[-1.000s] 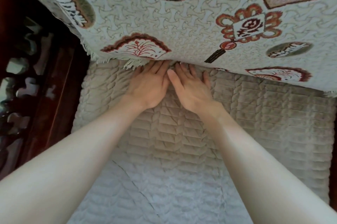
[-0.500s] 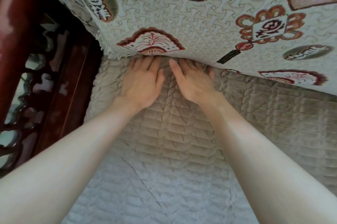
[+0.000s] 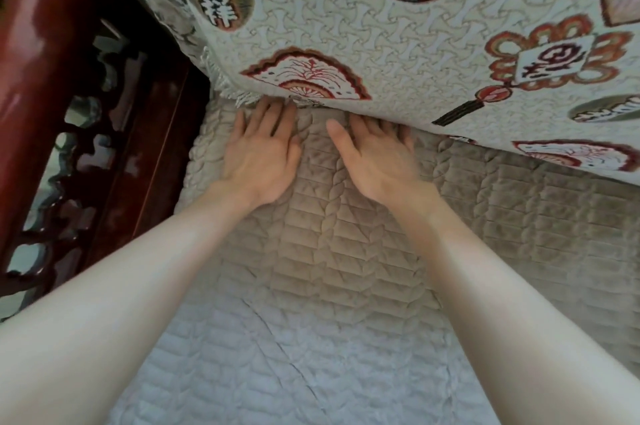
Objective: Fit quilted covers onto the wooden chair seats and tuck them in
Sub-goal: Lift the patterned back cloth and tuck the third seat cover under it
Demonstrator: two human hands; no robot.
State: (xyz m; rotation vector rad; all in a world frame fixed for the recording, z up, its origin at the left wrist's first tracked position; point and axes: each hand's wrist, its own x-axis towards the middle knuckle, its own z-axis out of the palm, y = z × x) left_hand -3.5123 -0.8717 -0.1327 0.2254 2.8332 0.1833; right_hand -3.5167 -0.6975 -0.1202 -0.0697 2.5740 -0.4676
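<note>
A beige quilted cover lies spread over the seat and fills the middle and bottom of the view. My left hand presses flat on it near its far left corner, fingers spread. My right hand lies flat beside it, a short gap between them. The fingertips of both hands reach under the hanging edge of a patterned backrest cloth, so they are partly hidden. Neither hand grips anything.
The white backrest cloth carries red fan and character motifs, and it has a fringe at its lower left corner. A dark red carved wooden armrest stands along the left side of the seat.
The two hands have drawn apart, the left toward the armrest and the right a little to the right. The camera view has shifted left and closer.
</note>
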